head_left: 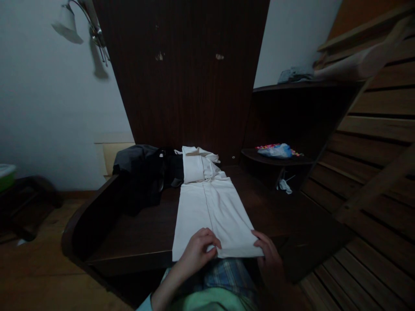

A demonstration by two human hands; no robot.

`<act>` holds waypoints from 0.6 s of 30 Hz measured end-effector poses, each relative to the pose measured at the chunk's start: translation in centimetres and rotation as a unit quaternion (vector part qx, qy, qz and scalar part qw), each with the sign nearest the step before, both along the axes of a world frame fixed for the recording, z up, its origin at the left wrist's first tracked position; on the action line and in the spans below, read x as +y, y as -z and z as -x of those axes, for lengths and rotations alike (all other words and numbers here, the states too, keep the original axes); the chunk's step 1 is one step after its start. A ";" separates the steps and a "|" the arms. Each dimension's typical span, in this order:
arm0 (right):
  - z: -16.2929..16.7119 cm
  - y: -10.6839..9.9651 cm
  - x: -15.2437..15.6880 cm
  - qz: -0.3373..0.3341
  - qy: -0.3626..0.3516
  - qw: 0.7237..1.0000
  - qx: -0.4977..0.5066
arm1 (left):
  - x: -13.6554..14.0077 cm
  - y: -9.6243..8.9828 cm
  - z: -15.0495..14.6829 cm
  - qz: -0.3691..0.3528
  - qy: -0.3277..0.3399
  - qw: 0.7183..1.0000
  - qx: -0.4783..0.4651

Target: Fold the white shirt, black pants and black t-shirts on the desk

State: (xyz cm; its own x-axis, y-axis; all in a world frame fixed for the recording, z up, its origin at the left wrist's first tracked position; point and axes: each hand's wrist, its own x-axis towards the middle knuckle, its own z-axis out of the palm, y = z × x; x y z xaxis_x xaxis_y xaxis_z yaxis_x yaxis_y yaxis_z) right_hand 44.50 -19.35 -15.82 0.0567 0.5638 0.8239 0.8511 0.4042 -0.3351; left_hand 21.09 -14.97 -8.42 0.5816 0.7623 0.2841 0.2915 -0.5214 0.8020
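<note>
A white garment that looks like a pair of trousers [207, 216] lies lengthwise on the dark wooden bench [136, 235], its near edge by my lap. The far end is bunched and folded over. My left hand [201, 248] has its fingers curled in a pinch at the middle of the near edge. At the right near corner, my right hand [267, 248] grips the cloth between thumb and fingers. A seam runs down the middle of the cloth, with soft wrinkles on its right half.
Dark clothes [142, 172] are heaped at the bench's left end. Corner shelves [279, 160] on the right hold a plastic bag [275, 150]. A slatted wooden piece [372, 172] stands at the far right, and a wall lamp [68, 26] hangs upper left.
</note>
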 end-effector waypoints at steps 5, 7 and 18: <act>-0.5 0.4 0.0 0.003 -0.005 1.000 -0.028 | 0.1 0.1 0.0 -0.019 0.003 0.999 0.031; -0.7 0.4 0.0 0.003 -0.006 0.999 -0.041 | 0.1 0.1 0.1 -0.018 0.003 0.999 0.037; -0.7 -0.2 -0.3 0.007 -0.031 0.997 -0.066 | 0.0 -0.4 0.2 -0.034 0.018 0.997 0.066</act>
State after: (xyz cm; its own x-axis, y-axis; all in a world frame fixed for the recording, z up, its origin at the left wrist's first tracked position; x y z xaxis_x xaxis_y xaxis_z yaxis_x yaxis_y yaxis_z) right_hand 45.25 -19.70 -15.59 -0.0877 0.5751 0.8134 0.8614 0.4538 -0.2280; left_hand 20.94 -14.99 -8.04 0.6435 0.7220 0.2541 0.3722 -0.5853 0.7204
